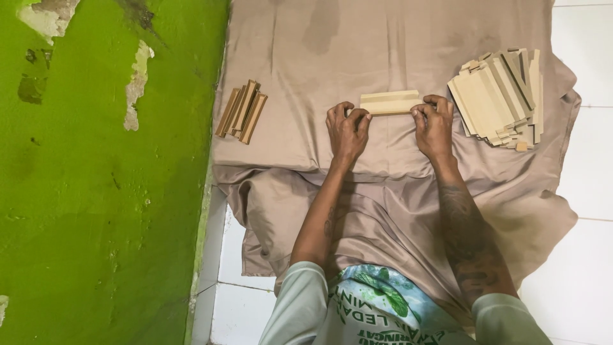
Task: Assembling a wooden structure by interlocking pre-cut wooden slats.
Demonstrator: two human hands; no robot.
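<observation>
Both hands meet on one small cardboard piece (pixel 389 102), a pale tan strip folded along its length, lying on the brown cloth (pixel 383 38) roughly midway between two heaps; the left hand (pixel 347 131) pinches its left end with fingers curled and thumb tucked against the edge; the right hand (pixel 434 124) pinches the right end the same way, knuckles up, so each hand is closed on the piece rather than loose. The piece sits flat and level, its long side running left to right, just above the fingertips.

To the left, near the edge of the cloth, lies a small bundle of folded strips (pixel 241 112), darker brown, slanted and packed side by side, well apart from the left hand; to the right lies a larger stack of flat cardboard blanks (pixel 498 96), fanned and overlapping, near the right hand but not touching it.

The cloth drapes down over the person's lap; a green wall (pixel 96 191) with flaking paint runs along the left; white floor tiles (pixel 581 255) show on the right and below the cloth.
</observation>
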